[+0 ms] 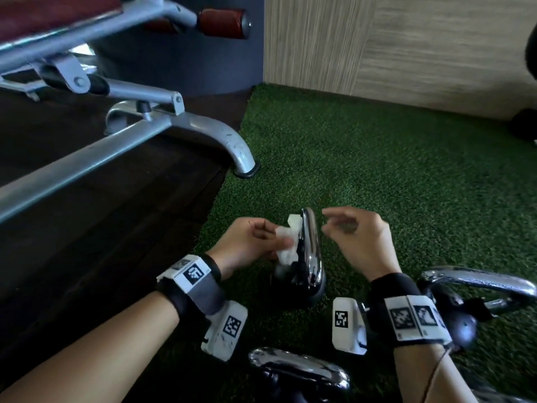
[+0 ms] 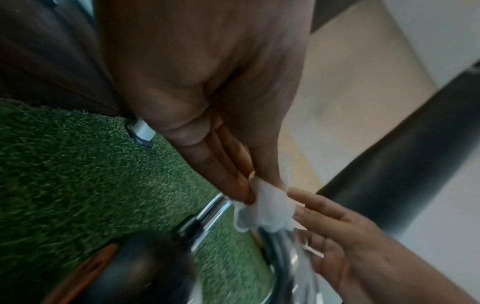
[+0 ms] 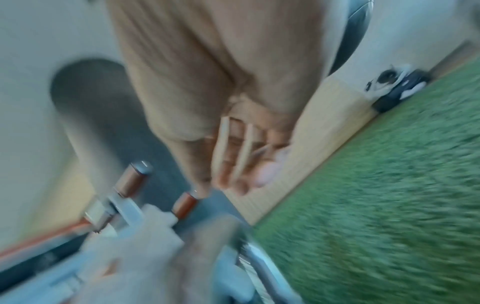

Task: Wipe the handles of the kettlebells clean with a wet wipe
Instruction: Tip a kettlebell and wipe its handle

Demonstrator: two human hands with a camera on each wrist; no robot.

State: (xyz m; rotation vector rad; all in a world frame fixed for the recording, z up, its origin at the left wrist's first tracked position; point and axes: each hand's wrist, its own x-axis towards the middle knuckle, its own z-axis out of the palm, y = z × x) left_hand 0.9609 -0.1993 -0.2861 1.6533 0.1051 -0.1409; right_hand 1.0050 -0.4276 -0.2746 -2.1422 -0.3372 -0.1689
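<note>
Green turf (image 1: 377,175) carries three kettlebells; left hand (image 1: 247,242) pinches wet wipe (image 1: 286,248) against middle kettlebell's chrome handle (image 1: 311,242), right hand (image 1: 360,239) loose and empty beside it: wiping underway, next likely needs steadying.

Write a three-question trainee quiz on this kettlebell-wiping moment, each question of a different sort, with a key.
1. Multiple choice: which hand holds the wet wipe? A) left hand B) right hand C) both
2. True or false: the right hand grips the chrome handle of the middle kettlebell.
3. Fill in: the kettlebells stand on green ____.

Key:
1. A. The left hand pinches the wipe against the handle.
2. False. The right hand hovers beside the handle, fingers loosely spread and holding nothing.
3. Turf. Two more chrome-handled kettlebells, the near kettlebell and the right kettlebell, stand on it too.
</note>
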